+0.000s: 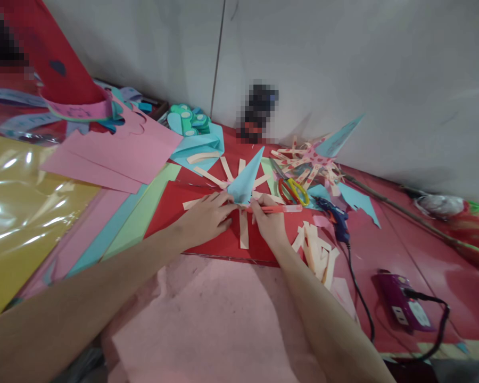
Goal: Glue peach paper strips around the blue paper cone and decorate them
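While the right hand (pixel 270 226) grips a pen (pixel 289 208) at four o'clock of the cone (pixel 245 183), the left hand's (pixel 207 219) grip, at eight, is unclear. Uneven pressure could tilt the cone.

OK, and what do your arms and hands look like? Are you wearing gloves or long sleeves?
No gloves! My bare left hand and bare right hand have slim fingers. My long, slender left forearm and right forearm are bare too, with no sleeves, watch or bracelet showing. I can't make out the nails clearly.
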`<action>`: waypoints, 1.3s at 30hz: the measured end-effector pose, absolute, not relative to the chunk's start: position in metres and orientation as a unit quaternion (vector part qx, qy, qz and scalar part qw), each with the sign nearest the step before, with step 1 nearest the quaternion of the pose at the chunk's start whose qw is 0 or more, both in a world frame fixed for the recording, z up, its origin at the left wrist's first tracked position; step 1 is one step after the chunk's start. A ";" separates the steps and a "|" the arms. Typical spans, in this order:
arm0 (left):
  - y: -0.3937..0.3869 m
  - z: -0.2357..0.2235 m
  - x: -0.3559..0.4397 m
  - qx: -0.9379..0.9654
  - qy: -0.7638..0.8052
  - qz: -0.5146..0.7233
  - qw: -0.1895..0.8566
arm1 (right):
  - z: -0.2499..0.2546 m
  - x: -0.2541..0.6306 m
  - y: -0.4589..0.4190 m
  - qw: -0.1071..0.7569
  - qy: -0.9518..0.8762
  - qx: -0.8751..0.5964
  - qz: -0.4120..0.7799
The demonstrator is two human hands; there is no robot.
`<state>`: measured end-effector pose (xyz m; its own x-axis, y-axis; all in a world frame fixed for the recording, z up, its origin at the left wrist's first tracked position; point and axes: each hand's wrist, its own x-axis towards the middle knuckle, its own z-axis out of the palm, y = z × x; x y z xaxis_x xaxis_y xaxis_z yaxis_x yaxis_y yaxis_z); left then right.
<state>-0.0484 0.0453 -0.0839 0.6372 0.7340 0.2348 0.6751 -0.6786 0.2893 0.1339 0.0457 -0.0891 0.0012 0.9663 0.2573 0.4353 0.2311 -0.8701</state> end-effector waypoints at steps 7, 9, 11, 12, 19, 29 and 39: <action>0.045 -0.083 -0.049 0.901 0.392 0.159 0.099 | -0.087 0.135 0.045 0.444 -0.650 -0.539 0.298; 0.045 -0.083 -0.049 0.900 0.392 0.161 0.100 | -0.087 0.135 0.045 0.441 -0.651 -0.535 0.310; 0.045 -0.083 -0.049 0.899 0.393 0.162 0.101 | -0.087 0.134 0.044 0.444 -0.645 -0.536 0.314; 0.045 -0.083 -0.049 0.899 0.393 0.163 0.100 | -0.088 0.134 0.044 0.447 -0.642 -0.539 0.312; 0.045 -0.082 -0.049 0.900 0.392 0.163 0.094 | -0.090 0.135 0.047 0.466 -0.643 -0.535 0.287; 0.046 -0.083 -0.049 0.902 0.390 0.160 0.094 | -0.084 0.133 0.044 0.456 -0.632 -0.535 0.328; 0.045 -0.083 -0.050 0.905 0.392 0.142 0.087 | -0.081 0.131 0.037 0.480 -0.561 -0.550 0.389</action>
<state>-0.0499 0.0450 -0.0831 0.6517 0.7346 0.1888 0.6853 -0.6770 0.2684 0.1305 0.0370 -0.0811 0.0671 0.9917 0.1101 0.2439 0.0907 -0.9655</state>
